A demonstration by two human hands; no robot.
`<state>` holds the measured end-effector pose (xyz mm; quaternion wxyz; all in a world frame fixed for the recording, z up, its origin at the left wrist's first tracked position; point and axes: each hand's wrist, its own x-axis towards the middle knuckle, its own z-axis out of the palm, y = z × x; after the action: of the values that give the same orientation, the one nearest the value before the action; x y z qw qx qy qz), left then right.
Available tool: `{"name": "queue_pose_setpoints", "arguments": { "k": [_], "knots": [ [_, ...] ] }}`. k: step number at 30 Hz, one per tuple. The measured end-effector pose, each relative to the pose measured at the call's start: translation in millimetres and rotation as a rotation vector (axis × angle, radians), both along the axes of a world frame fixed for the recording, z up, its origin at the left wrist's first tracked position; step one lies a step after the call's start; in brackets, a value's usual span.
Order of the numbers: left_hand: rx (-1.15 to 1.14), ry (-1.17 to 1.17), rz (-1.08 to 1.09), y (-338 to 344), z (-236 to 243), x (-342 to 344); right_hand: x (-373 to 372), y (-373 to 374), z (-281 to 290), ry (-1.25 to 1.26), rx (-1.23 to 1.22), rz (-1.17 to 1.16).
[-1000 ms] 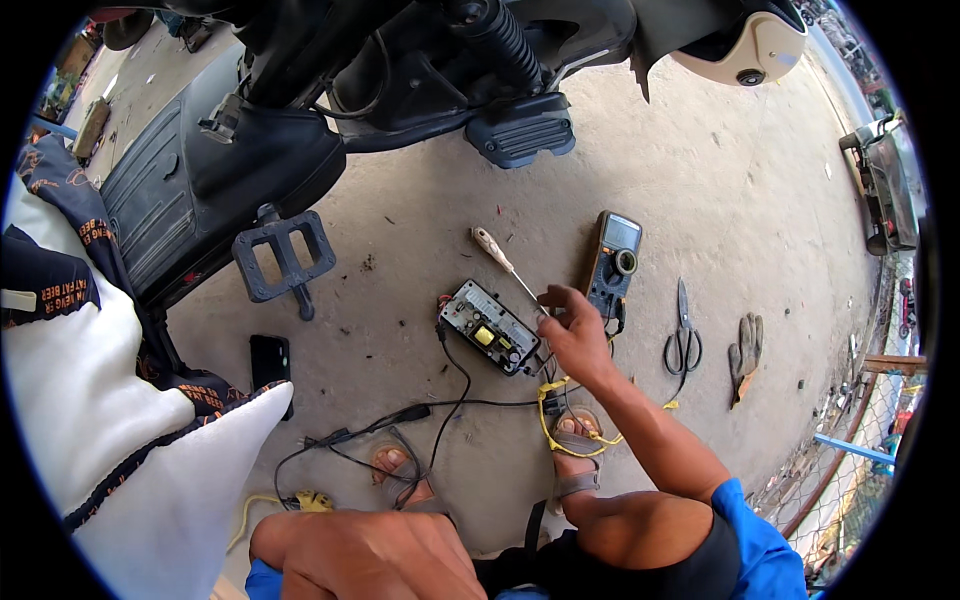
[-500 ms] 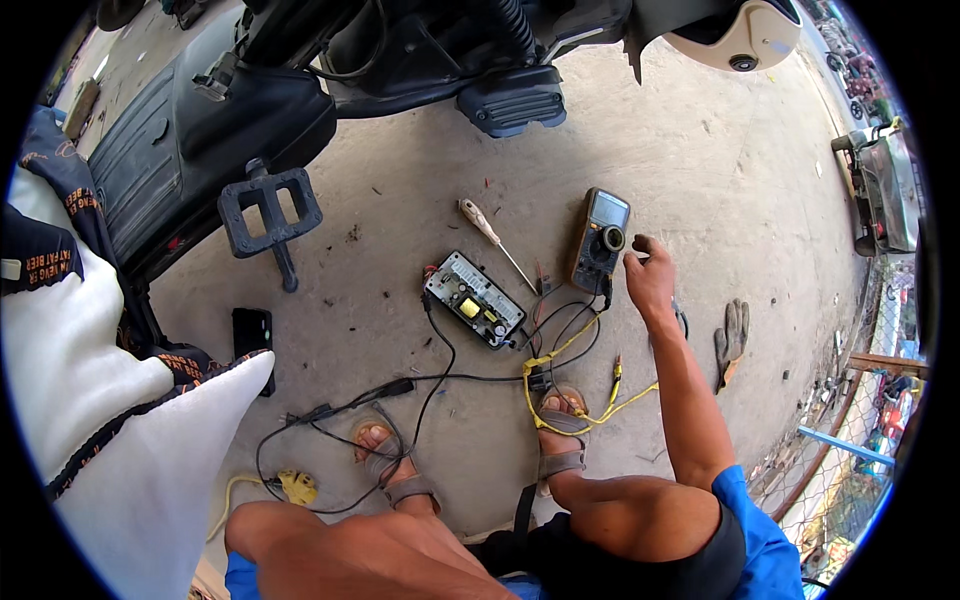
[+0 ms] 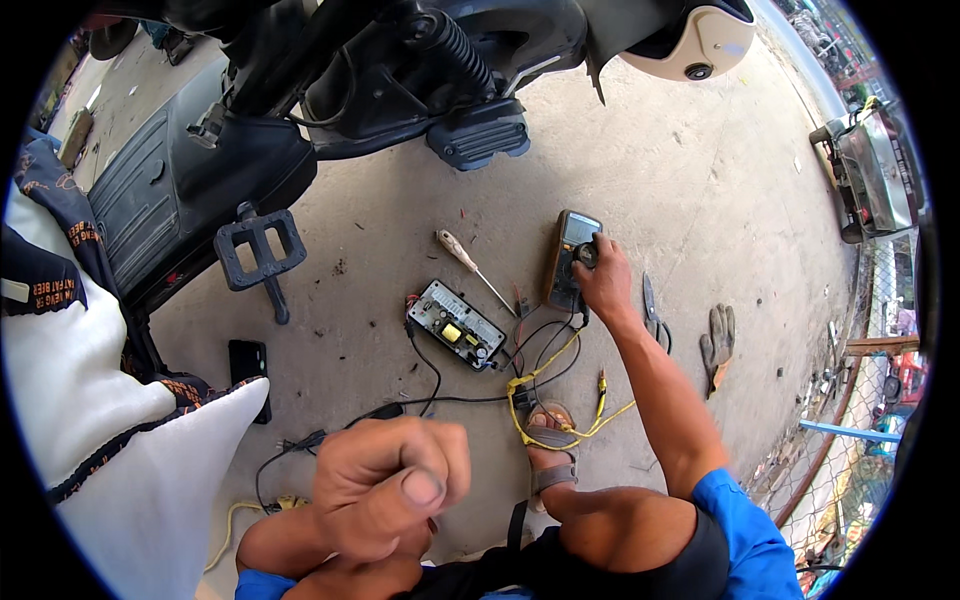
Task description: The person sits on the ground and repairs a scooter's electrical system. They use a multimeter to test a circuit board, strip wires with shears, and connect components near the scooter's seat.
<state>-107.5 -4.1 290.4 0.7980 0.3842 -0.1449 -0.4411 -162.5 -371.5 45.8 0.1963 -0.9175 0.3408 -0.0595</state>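
My right hand (image 3: 603, 277) reaches forward to a multimeter (image 3: 572, 232) lying face up on the ground, its fingers closed around the dial. My left hand (image 3: 392, 483) is raised close to the camera above my knee, curled into a fist; nothing shows in it. Left of the multimeter lies an opened casing with a bare circuit board (image 3: 456, 325), a yellow component on it. Beyond the board rests a screwdriver (image 3: 458, 250) with a pale handle. Black cables and a yellow wire (image 3: 518, 385) run from beside the board and multimeter toward my sandalled foot.
A scooter with a black pedal (image 3: 262, 247) stands at the far left, a pale helmet (image 3: 705, 40) beyond. Scissors-like tool (image 3: 650, 305) and work glove (image 3: 717, 345) lie right of my forearm. A dark phone (image 3: 248, 370) lies left, beside white cloth (image 3: 100, 390). Wire fence at right.
My right hand has moved left onto the multimeter's dial. My left hand has come up into view as a fist, covering some cables. The view has shifted slightly.
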Motion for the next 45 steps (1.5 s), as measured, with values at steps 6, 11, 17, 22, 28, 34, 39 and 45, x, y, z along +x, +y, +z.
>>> {"name": "queue_pose_setpoints", "arguments": {
  "k": [6, 11, 17, 22, 28, 34, 39, 45],
  "knots": [
    [0.490, -0.735, 0.071, -31.1, -57.1, 10.1, -10.9, 58.1, 82.2, -0.543, 1.035, 0.123],
    [0.440, -1.070, 0.226, -56.1, -61.1, 15.3, -30.0, 98.6, 142.7, -0.634, 1.251, 0.236],
    [0.433, -1.146, 0.274, -69.1, -42.3, 5.2, -46.9, 112.9, 167.6, -0.676, 1.259, 0.375],
    [0.362, -1.261, 0.298, -65.6, -47.8, 2.4, -55.9, 119.7, 179.2, -0.633, 1.320, 0.398],
    [0.376, -1.606, 0.251, -68.4, -43.0, 3.3, -64.0, 119.2, 178.7, -0.503, 1.423, 0.335],
    [0.439, -1.756, 0.288, -67.7, -48.9, 1.3, -59.1, 117.8, 176.6, -0.419, 1.394, 0.353],
    [0.478, -1.746, 0.249, -72.0, -52.8, -8.1, -62.2, 117.7, 172.6, -0.421, 1.410, 0.325],
    [0.436, -1.804, 0.257, -72.6, -57.2, -6.9, -63.6, 117.9, 169.6, -0.401, 1.396, 0.338]
  ]
}}
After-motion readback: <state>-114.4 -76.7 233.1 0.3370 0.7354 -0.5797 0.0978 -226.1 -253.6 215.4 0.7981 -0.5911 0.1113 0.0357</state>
